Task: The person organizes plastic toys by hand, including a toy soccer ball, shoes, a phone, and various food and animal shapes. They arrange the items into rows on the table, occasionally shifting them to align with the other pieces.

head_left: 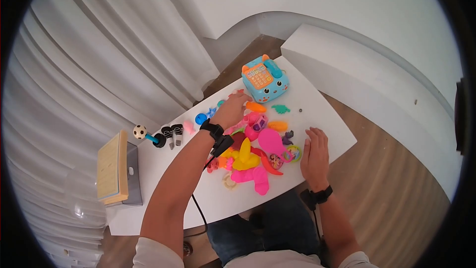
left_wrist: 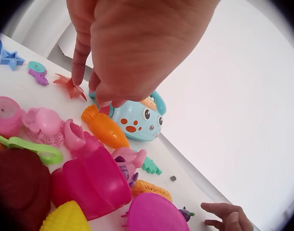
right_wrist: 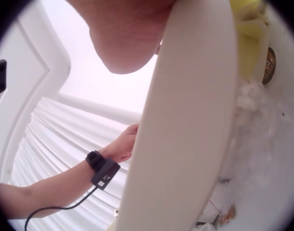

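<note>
My left hand (head_left: 232, 111) reaches over the far side of a toy pile. In the left wrist view one finger comes down at a salmon-coloured spiky piece (left_wrist: 70, 86). The other fingertips bend in front of a blue toy telephone (left_wrist: 137, 120), close above an orange toy carrot (left_wrist: 106, 127); I cannot tell whether they hold anything. My right hand (head_left: 316, 156), fingers extended, lies at the table's right edge, beside a round green-rimmed toy (head_left: 294, 153) and a pink paddle-shaped toy (head_left: 271, 141).
Yellow toy bananas (head_left: 244, 156) and pink moulds (head_left: 253, 176) lie in the pile. A blue ball (head_left: 200, 118) and blue star (head_left: 211, 112) sit left of it. Small black shoes (head_left: 173, 133), a soccer-ball toy (head_left: 140, 131) and a cream box (head_left: 113, 166) stand farther left.
</note>
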The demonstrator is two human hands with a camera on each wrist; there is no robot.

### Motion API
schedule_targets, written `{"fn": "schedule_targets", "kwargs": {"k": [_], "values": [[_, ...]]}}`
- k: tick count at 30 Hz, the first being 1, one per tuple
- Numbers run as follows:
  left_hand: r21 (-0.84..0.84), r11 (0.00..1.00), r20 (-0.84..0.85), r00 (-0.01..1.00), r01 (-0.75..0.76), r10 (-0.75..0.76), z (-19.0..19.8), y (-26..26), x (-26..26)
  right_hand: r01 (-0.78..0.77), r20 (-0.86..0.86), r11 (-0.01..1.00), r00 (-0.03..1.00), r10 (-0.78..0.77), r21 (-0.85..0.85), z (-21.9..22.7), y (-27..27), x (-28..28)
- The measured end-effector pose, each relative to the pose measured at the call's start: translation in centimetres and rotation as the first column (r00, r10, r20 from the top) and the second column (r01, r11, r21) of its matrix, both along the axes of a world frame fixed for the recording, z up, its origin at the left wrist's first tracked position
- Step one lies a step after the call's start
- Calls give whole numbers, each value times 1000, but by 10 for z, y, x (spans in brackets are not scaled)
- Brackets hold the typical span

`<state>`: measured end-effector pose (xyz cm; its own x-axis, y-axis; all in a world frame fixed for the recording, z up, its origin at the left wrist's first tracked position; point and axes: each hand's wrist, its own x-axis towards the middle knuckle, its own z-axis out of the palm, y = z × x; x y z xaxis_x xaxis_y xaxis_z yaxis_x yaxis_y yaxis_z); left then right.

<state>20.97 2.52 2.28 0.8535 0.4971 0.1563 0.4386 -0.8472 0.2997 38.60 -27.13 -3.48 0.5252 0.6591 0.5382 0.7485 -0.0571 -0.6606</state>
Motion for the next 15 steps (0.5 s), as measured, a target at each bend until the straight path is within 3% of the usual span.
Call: {"fn": "schedule_targets", "kwargs": {"k": [3,8,13,15], "values": [[-123,992,-58,998,-39,32,-3,1,12,-1,-1,999,1000,1,-40,4,1,-3],[-134,989,-64,996,-71,62,-14,2,15,10,42,997,999,-7,-74,5,2,-2],[-142,985,-33,995,-97,93,2,2,1,-1,1,999,1000,1,-44,1,1,0],[-89,996,170,985,-28,43,19,4,-19,-5,-23,1000,1000,5,-19,-2,0,0]]}}
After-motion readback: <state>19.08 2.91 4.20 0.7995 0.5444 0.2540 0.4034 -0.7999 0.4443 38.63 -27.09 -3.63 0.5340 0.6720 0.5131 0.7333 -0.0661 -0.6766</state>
